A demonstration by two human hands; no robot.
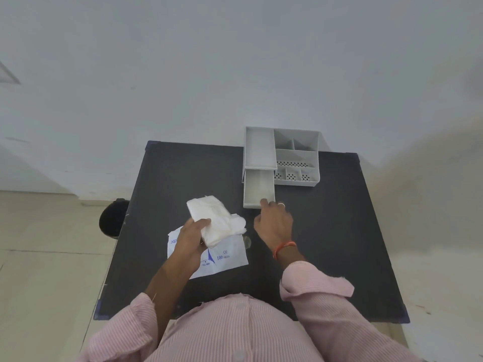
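My left hand [192, 237] grips a white stack of thin folded sheets [213, 220] above the black table [326, 231]. Under that hand lies a flat white packet [230, 258] with blue print reading "100 pieces". A grey plastic organizer [296, 156] with several compartments stands at the table's far edge. Its lower drawer [258, 189] is pulled out toward me and looks empty inside. My right hand [274, 222] is at the drawer's front edge, with fingertips touching or holding its front; the grip itself is hidden.
A dark round bin or stool [113, 218] stands on the tiled floor left of the table. A white wall rises right behind the table. My torso in a pink striped shirt presses close to the table's near edge.
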